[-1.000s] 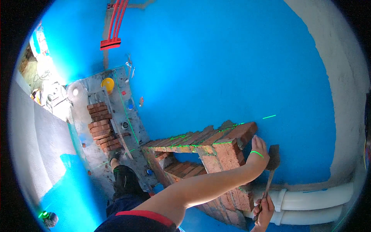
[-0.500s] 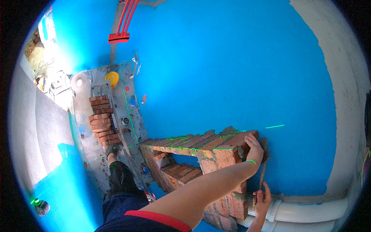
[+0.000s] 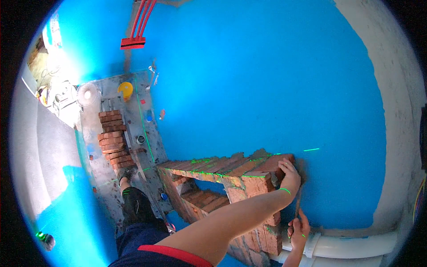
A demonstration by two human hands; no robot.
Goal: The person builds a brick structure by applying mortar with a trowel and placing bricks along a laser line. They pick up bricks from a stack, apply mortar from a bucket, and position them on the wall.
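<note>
At the near right end of a low brick structure [image 3: 255, 182], my left hand [image 3: 290, 177] is closed over the end of the top brick [image 3: 275, 163], its fingertips against the brick. My left forearm crosses in front of the structure and hides part of its side. Just below, my right hand [image 3: 299, 229] is wrapped around the handle of a trowel [image 3: 298, 198]. The trowel points upward, its blurred blade end beside the structure and partly behind my left hand. Grey mortar lies along the structure's back edge, against the blue wall [image 3: 275, 89].
Stacked bricks [image 3: 111, 142] stand on the grey floor at left, near my foot. Beyond them are a yellow bucket [image 3: 126, 91] and a pale round tub [image 3: 89, 94]. White pipes [image 3: 351, 244] run along the lower right. Green laser lines cross the floor, bricks and wall.
The whole view has shifted slightly. My left hand stays at the brick's end, and my right hand still holds the trowel, its blade now more blurred and further behind my left hand.
</note>
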